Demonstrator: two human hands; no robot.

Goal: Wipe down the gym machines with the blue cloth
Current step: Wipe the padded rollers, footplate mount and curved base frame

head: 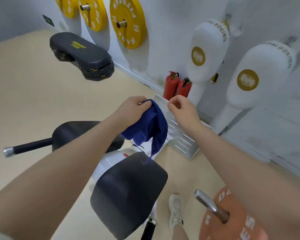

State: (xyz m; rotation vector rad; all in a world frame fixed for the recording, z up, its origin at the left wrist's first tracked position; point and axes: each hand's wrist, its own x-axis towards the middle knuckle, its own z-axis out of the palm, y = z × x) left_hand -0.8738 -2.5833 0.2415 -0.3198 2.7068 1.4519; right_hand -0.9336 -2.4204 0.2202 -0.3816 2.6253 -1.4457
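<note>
In the head view, the left hand [131,110] grips the blue cloth [148,126] at its upper edge, with the fingers [143,101] curled around a bunched part of it. The cloth hangs down in loose folds in front of the person, above the gym machine, and its lowest corner reaches the top of the near black pad [128,193]; whether it really touches the pad cannot be told. The right hand [182,110] is just beside the cloth, its fingers bent as for a pinch, but they seem to hold nothing.

The cloth looks soft, light and limp, so it will fold and slide in the hand and has no stiffness of its own. It is probably best taken by an edge or corner with each hand to spread it, or gathered into a wad in the palm for wiping. It is not fragile and does not look slippery.

Counted in this view: 1 blue cloth; 2 black pads on the machine, the near one and a far black pad [71,134]; 1 metal footplate [184,142]; 3 yellow weight plates [127,21] on the wall; 2 red fire extinguishers [171,85]; 2 white boxing pads [206,54]; 1 orange plate [235,220] at the lower right; 1 black stack of steps [81,54] on the floor.
</note>
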